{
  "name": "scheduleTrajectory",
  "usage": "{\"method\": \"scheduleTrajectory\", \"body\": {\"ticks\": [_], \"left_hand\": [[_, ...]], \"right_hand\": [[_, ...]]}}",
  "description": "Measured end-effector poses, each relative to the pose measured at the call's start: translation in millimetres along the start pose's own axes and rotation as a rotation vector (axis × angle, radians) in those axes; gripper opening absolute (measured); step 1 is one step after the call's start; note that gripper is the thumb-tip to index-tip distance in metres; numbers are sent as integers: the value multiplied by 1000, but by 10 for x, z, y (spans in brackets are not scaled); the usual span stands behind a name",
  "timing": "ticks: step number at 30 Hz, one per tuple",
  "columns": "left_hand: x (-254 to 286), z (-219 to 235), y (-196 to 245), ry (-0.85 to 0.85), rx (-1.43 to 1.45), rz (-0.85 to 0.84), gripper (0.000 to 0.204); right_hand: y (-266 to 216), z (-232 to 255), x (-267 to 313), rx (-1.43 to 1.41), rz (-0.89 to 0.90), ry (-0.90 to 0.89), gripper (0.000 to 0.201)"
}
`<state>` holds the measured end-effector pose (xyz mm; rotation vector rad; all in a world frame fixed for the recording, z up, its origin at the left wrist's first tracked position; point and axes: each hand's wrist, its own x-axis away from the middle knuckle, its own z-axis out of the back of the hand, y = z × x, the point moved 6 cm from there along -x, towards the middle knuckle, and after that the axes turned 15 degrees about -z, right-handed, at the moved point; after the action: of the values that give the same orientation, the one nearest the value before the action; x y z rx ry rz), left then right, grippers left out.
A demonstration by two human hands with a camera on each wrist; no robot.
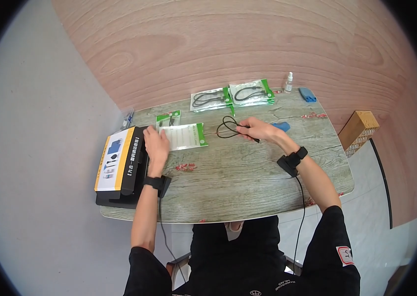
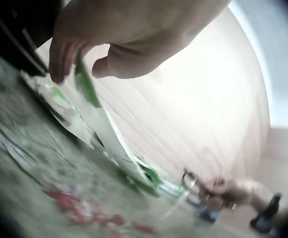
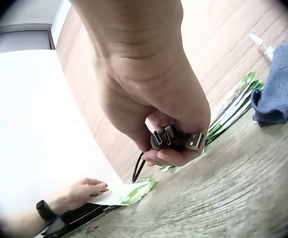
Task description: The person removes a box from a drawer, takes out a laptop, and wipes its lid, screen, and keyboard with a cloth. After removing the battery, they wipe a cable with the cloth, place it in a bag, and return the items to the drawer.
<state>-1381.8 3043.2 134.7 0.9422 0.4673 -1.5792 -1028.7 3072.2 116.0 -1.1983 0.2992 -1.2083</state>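
My left hand (image 1: pixel 156 146) pinches the left end of a white and green package (image 1: pixel 185 136), which in the left wrist view stands tilted up from the table. Another packet (image 1: pixel 168 118) with a dark cable inside lies partly under it. A coiled black cable (image 1: pixel 226 129) hangs from my right hand (image 1: pixel 255 130), its connectors held together in the curled fingers. In the right wrist view a USB plug (image 3: pixel 194 141) and two smaller connectors (image 3: pixel 162 138) poke out between fingers and thumb.
Two stacks of cable packets (image 1: pixel 210 100) (image 1: pixel 252 93) lie at the back edge, beside a small bottle (image 1: pixel 289 82) and a blue item (image 1: pixel 307 94). A blue cloth (image 1: pixel 281 127) is behind my right hand. An open black box (image 1: pixel 130 160) stands at the left, a wooden box (image 1: pixel 359 129) off the right edge.
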Motion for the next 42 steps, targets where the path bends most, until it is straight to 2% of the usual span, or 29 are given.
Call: {"method": "scheduleTrajectory", "body": {"ticks": [1, 2, 4, 6, 9, 12, 16, 22, 28, 31, 33, 35, 38, 41, 42], "left_hand": [[-9, 150, 261, 141, -128, -184, 26], [-59, 257, 492, 174, -69, -318, 29], [-29, -23, 662, -291, 457, -59, 35], [84, -53, 1144, -751, 996, 218, 39], [189, -198, 1373, -830, 1260, 257, 33], [239, -426, 1325, -718, 1580, 502, 28], [136, -440, 1337, -776, 1590, 549, 27], [-138, -594, 1307, -847, 1603, 501, 35], [-307, -676, 1444, -838, 1547, 438, 33], [-374, -655, 1487, -827, 1560, 404, 34], [-447, -625, 1469, -818, 1535, 343, 35], [-521, -575, 1436, -800, 1473, 315, 36], [-583, -500, 1393, -783, 1429, 263, 38], [-623, -477, 1336, -772, 1381, 206, 43], [-625, -471, 1318, -769, 1361, 189, 45]], "right_hand": [[-21, -4, 16, 3, 18, -8, 37], [-39, -30, 28, 6, 35, -21, 37], [-91, -128, 54, -64, 57, -54, 36], [-161, -230, 81, -128, 89, -98, 34], [-185, -372, 127, -200, 123, -148, 30], [-157, -426, 144, -169, 115, -175, 30], [-169, -441, 136, -167, 120, -188, 31], [-132, -345, 7, -162, 166, -277, 28], [-97, -126, -19, -72, 230, -189, 31], [-142, 262, 117, 15, 337, 134, 35], [-116, 643, 226, 199, 236, 281, 36], [-45, 972, 389, 559, -18, 533, 37], [364, 1232, 392, 790, -307, 583, 41], [552, 1249, 384, 825, -542, 445, 44], [576, 1222, 381, 758, -559, 395, 43]]}}
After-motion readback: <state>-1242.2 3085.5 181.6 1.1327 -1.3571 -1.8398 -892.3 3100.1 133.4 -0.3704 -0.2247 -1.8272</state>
